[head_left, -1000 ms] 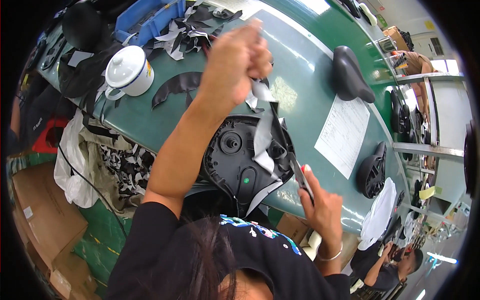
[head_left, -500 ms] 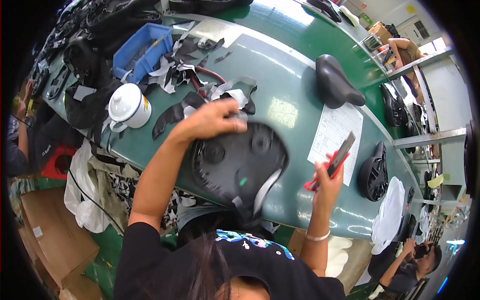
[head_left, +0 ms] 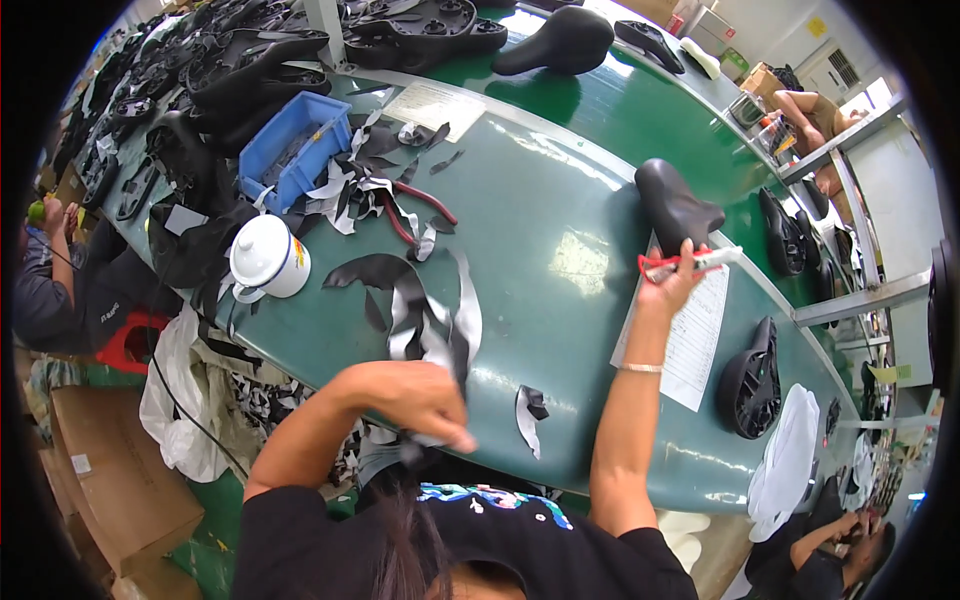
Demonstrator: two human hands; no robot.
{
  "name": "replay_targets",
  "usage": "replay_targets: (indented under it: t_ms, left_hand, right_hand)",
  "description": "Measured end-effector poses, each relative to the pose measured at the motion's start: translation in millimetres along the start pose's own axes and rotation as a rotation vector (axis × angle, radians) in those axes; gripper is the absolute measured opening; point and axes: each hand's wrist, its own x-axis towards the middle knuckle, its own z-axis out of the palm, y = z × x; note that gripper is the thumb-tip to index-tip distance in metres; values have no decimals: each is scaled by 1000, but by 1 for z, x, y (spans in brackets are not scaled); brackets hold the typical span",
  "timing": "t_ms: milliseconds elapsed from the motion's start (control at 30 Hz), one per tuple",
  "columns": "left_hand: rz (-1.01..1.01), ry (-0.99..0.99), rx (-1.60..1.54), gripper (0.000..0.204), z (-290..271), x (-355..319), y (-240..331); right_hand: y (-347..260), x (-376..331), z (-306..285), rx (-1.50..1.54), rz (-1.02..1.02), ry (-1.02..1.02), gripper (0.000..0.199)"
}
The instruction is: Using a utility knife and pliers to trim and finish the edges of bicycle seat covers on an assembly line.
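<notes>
My right hand (head_left: 672, 286) is closed round a pair of red-handled scissors (head_left: 655, 266), reaching over the printed sheet (head_left: 690, 345). Just beyond it a smooth black bicycle saddle (head_left: 675, 200) lies at the far edge of the green table (head_left: 545, 330). Close to my body, my left hand (head_left: 415, 400) is curled, its fingers partly hidden; something small and greyish at its underside is blurred. Dark and white offcuts (head_left: 440, 310) lie beyond that hand, and one loose scrap (head_left: 531, 415) sits to its right.
Left of the offcuts stand a lidded white enamel mug (head_left: 268, 258) and a blue bin (head_left: 294, 150). Red-handled pliers (head_left: 405, 222) lie among scraps. At right are an upturned saddle (head_left: 752, 385) and white sheets (head_left: 785, 465). Another saddle (head_left: 560, 42) rests on the far green surface.
The upturned saddle piece has left my left hand, which has drawn back toward my body. My right hand has moved forward with the scissors. Another saddle now shows on the far green surface.
</notes>
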Motion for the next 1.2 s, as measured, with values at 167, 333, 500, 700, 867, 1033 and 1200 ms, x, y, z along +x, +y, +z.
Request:
replay_targets:
  t_ms: [167, 333, 500, 700, 867, 1033, 1200]
  left_hand:
    - [-34, 791, -681, 36, -26, -17, 6]
    - [152, 1126, -1258, 64, -29, 42, -8]
    - [-78, 1161, -1233, 53, -28, 17, -25]
    - [-203, 927, -954, 58, -51, 2, -18]
    - [-212, 861, -798, 53, -66, 13, -10]
    - [-260, 1031, -794, 49, -44, 0, -12]
    - [-325, 1278, -805, 42, -2, -12, 0]
  right_hand:
    - [-70, -103, -4, -754, -136, -400, 45]
    - [-103, -222, 13, -1425, -869, -1249, 46]
    - [-106, -204, -36, -1228, -170, -1254, 57]
    - [-111, -167, -20, -1365, -625, -1239, 62]
    - [-107, -150, -7, -1740, -788, -1494, 61]
    - [-100, -210, -59, -1916, -369, -1314, 63]
    - [-112, -249, -70, -1537, -5, -1039, 60]
